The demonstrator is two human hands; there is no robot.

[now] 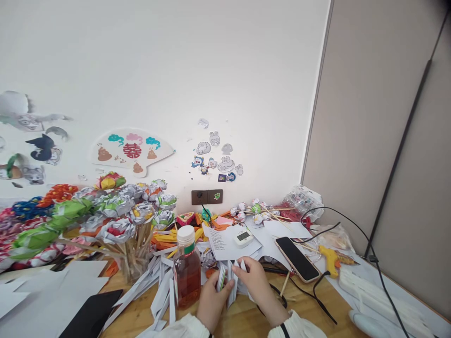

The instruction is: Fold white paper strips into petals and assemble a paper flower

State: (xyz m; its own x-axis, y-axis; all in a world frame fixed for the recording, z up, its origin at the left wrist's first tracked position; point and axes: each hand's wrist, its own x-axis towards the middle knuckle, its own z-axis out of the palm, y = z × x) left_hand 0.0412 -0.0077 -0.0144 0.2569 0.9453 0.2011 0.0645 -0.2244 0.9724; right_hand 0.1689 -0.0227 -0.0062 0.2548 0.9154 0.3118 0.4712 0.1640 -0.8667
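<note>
Both my hands are low in the middle of the head view, over a wooden table [246, 319]. My left hand [211, 300] and my right hand [257, 284] are closed together on a small folded piece of white paper [229, 277] with coloured print. Just left of my left hand stands a clear bottle [186, 270] of reddish-brown liquid with a white cap. Strips of folded white paper [160, 293] lie around the bottle's base.
A bunch of paper flowers on sticks [116, 216] stands at the left. A phone [297, 258], a yellow glue gun [329, 260], black cables, a small white timer [243, 237] and printed sheets lie to the right. A dark tablet [89, 314] lies at front left.
</note>
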